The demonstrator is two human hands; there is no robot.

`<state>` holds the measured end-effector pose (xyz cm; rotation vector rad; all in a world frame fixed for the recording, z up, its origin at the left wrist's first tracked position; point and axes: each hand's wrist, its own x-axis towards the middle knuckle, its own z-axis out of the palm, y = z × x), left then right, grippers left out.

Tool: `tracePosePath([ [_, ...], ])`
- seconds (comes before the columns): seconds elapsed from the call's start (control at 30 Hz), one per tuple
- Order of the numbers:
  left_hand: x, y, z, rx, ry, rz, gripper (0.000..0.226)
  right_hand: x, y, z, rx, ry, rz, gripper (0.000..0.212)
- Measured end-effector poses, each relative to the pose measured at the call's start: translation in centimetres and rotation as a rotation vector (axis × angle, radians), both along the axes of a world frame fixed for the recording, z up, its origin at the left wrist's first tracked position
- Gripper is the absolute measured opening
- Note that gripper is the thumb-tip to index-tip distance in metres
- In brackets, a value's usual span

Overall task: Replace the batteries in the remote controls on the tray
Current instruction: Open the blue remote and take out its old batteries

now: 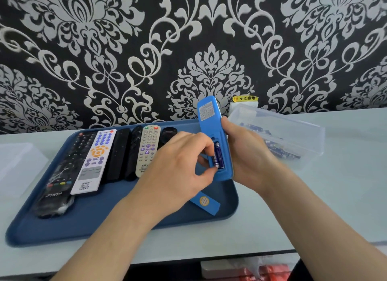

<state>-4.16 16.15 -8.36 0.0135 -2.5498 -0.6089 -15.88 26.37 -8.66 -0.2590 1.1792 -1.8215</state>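
My right hand (249,155) grips a blue remote (210,121) with its back toward me, raised over the right side of the blue tray (117,215). Its battery bay is uncovered and shows two blue batteries (218,156). My left hand (184,161) pinches the lower end of the left battery with thumb and fingertips. The blue battery cover (206,202) lies flat on the tray below the remote. Several other remotes lie side by side on the tray's left half, among them a white remote (95,161), a beige remote (147,149) and a black remote (60,176).
A clear plastic box (293,130) holding several batteries sits on the white table right of the tray. A clear lid (16,165) lies at the left edge. A yellow warning label (246,98) is on the patterned wall behind.
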Motion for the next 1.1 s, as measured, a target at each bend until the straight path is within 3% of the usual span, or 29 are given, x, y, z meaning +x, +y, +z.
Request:
tracePosePath([
  [0.47, -0.1, 0.4, 0.4, 0.093, -0.012, 0.092, 0.045, 0.6, 0.0, -0.2, -0.054, -0.039, -0.015, 0.043],
  [0.83, -0.3, -0.2, 0.5, 0.033, -0.020, -0.003, 0.026, 0.9, -0.4, 0.0, 0.001, 0.003, 0.038, 0.045],
  [1.1, -0.5, -0.9, 1.1, -0.005, -0.084, -0.045, 0.026, 1.4, -0.4, 0.1, -0.030, -0.026, 0.082, 0.047],
])
